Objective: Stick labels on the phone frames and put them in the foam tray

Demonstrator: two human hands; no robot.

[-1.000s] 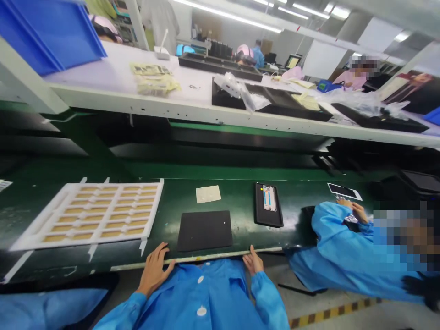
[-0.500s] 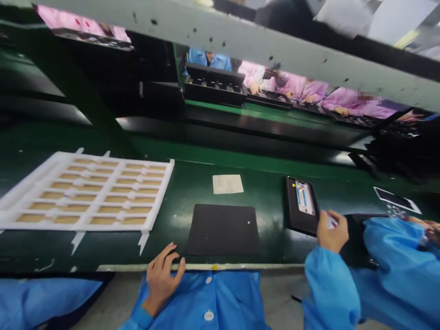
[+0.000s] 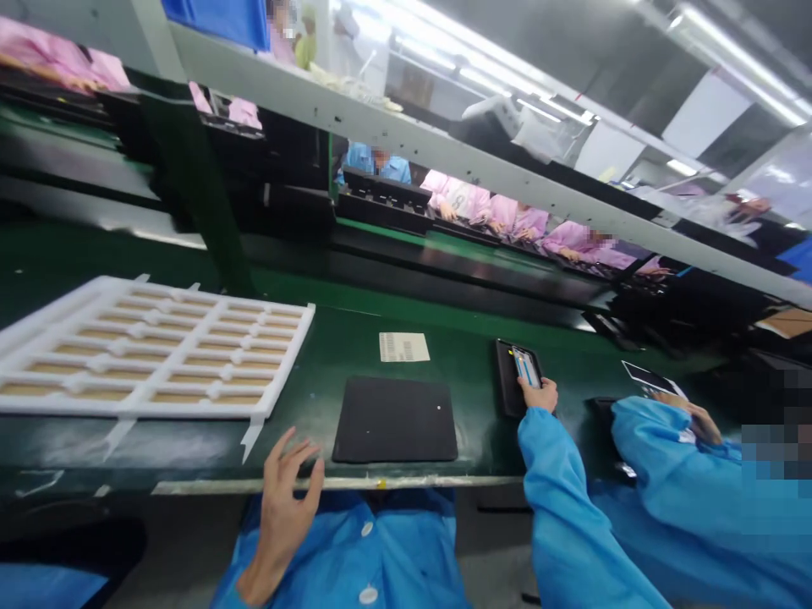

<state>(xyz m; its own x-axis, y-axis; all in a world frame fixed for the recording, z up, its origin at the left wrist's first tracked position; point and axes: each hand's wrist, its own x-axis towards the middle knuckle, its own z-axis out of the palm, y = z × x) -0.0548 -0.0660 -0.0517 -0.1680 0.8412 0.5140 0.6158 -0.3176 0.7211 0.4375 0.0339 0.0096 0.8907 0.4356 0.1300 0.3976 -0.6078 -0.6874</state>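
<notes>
My right hand [image 3: 539,395] reaches out at the right. Its thumb and fingers close on the lower end of a phone [image 3: 525,365] that lies in a black tray [image 3: 507,391]. The phone's face looks white with blue stripes; its lower end is hidden by the hand. My left hand [image 3: 290,484] hovers at the table's front edge, fingers spread, holding nothing. Between the hands lies a flat black mat [image 3: 396,420] with a small white dot. Behind the mat is a printed paper label sheet [image 3: 404,347].
A white partitioned foam tray [image 3: 147,406] with several slots is taped down at the left. To the right, a co-worker's sleeved arms [image 3: 660,440] rest near a white-framed dark panel [image 3: 651,376]. A green post [image 3: 203,203] and overhead shelf beam [image 3: 444,156] cross the far side.
The view has tilted up and turned right. My right hand has moved from beside the black tray onto the phone. My left hand stays near the front edge, fingers more spread.
</notes>
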